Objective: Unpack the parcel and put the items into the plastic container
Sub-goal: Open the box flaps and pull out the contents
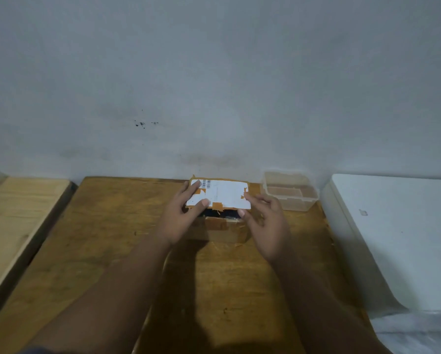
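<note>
"So, where is the parcel (223, 231) sitting?"

"Roughly mid-table (107, 226), towards the far edge by the grey wall (214, 85). It's a brown cardboard box with strips of brown tape, and its lid (227, 194) carries a white label with a barcode near the far left corner. The lid is raised a little at the near side – something dark (222, 214) shows in the gap, though I can't make out what it is."

"And the hands?"

"The left hand (181, 215) holds the left end of the lid, fingers laid over the label and the thumb on the near edge. The right hand (267, 226) is loose, fingers spread and holding nothing, with its fingertips just at the lid's near right corner."

"What about the plastic container (298, 204)?"

"Clear, with its top open, just to the right of the parcel and close to the wall – near it, but not touching. Further right is a large white box (393, 226), and a paler wooden board (17, 213) lies off the table's left side"
</note>
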